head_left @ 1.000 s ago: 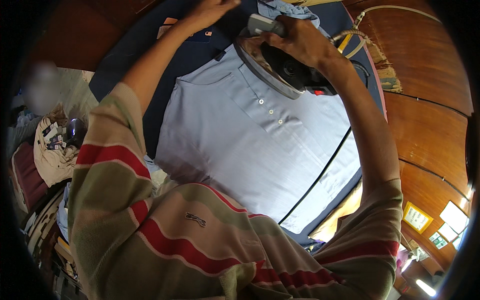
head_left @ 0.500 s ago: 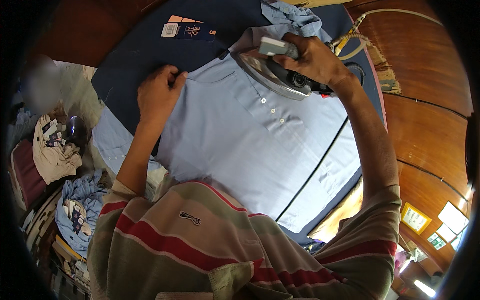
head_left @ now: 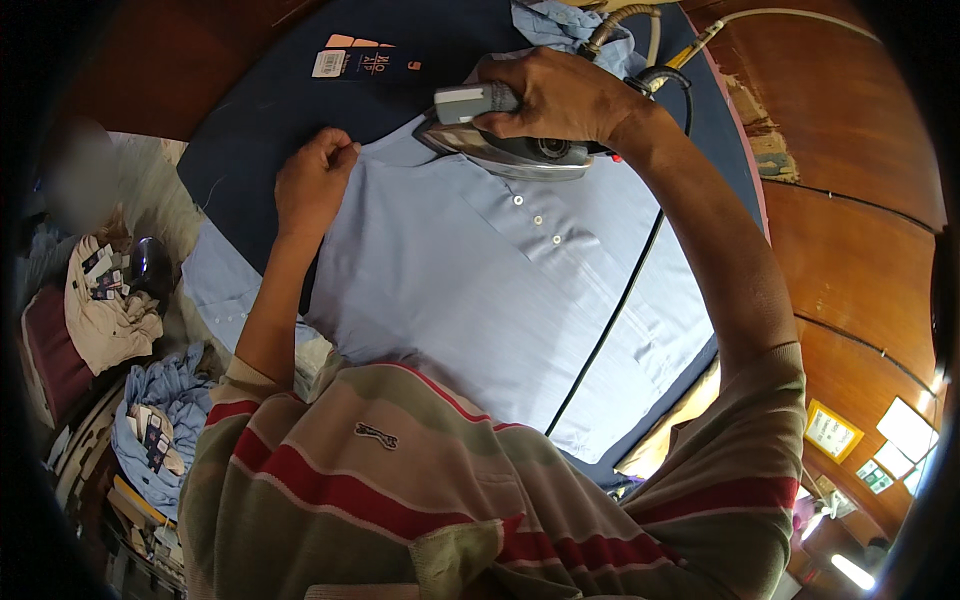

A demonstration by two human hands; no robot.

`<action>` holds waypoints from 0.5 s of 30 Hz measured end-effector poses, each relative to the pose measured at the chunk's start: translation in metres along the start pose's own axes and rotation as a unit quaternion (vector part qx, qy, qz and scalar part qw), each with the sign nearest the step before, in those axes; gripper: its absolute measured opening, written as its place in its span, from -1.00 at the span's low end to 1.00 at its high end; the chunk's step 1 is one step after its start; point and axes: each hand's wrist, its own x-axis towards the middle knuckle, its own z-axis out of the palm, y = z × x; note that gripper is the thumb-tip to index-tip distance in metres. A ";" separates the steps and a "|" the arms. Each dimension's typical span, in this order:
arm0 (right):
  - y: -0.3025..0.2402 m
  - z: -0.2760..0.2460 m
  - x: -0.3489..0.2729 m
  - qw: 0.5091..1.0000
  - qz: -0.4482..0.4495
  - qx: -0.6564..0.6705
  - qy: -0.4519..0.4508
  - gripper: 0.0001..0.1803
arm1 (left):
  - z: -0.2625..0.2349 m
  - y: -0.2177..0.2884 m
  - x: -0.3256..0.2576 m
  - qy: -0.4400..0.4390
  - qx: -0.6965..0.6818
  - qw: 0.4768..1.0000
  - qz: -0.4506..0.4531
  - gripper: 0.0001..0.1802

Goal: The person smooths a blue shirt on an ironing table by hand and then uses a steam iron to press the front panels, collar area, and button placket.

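A light blue shirt (head_left: pixel 450 270) with several white buttons lies spread over the dark blue ironing surface (head_left: pixel 250 140). My right hand (head_left: pixel 565 95) is wrapped round the handle of an iron (head_left: pixel 510 157), whose plate rests on the shirt's upper part near the collar. At the shirt's left shoulder corner, my left hand (head_left: pixel 316 182) is closed, thumb and fingers pinching the fabric edge. Beyond the hands, a dark blue hang tag (head_left: pixel 385 64) with a white label lies on the ironing surface. A crumpled blue cloth (head_left: pixel 560 25) sits at the far edge.
A black cord (head_left: pixel 610 330) runs diagonally over the shirt. A hose (head_left: pixel 690 50) extends from the far right, beside the brown wooden panelling (head_left: pixel 860 270). On the left are beige garments (head_left: pixel 105 315) and a crumpled blue garment (head_left: pixel 165 385) with tags.
My right hand has slid the iron leftward along the shirt's top, toward my left hand. My left hand keeps its hold on the shirt's corner, nearly in place.
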 end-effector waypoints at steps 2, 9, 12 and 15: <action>-0.002 -0.003 0.002 1.000 0.015 0.006 -0.015 -0.53 | 0.000 -0.004 0.002 0.002 0.002 1.000 0.007 -0.82; 0.010 -0.027 -0.050 0.992 0.092 0.080 0.035 -0.46 | -0.001 -0.003 0.002 0.009 0.036 0.999 0.033 -0.81; 0.003 -0.022 -0.059 0.996 0.058 0.059 0.031 -0.53 | -0.001 -0.004 0.001 -0.002 0.026 1.000 0.006 -0.77; -0.006 -0.015 -0.049 1.000 0.015 -0.003 -0.014 -0.53 | -0.001 -0.004 0.000 0.000 0.024 1.000 -0.001 -0.79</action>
